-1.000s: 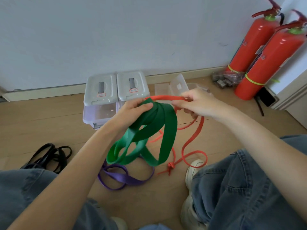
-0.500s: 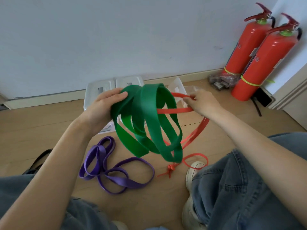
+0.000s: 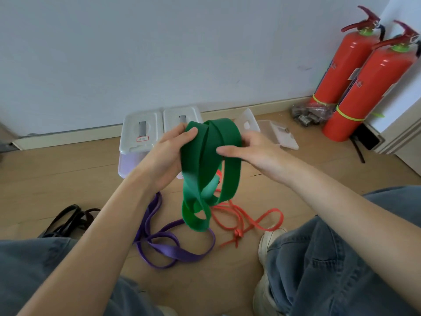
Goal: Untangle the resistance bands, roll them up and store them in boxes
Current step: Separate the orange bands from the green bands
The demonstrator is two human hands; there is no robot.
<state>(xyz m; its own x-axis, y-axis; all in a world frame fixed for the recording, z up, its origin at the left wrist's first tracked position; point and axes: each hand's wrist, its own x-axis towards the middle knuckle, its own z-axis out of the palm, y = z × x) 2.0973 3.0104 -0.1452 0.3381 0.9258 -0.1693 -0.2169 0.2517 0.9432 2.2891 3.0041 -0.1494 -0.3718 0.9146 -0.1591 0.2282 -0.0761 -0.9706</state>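
Note:
A wide green band hangs in several loops above the floor. My left hand grips its top from the left, thumb over the loops. My right hand holds the same loops from the right, thumb across the front. A thin red band with a knot lies on the floor under the green one. A purple band lies coiled beside my left arm. A black band lies at the far left.
Two lidded white boxes stand by the wall; an open clear box with its lid raised sits to their right. Two red fire extinguishers stand in the right corner. My knees and a white shoe frame the floor.
My right hand let go of the red band, which dropped to the floor, and took hold of the green loops. The green band was gathered closer between both hands.

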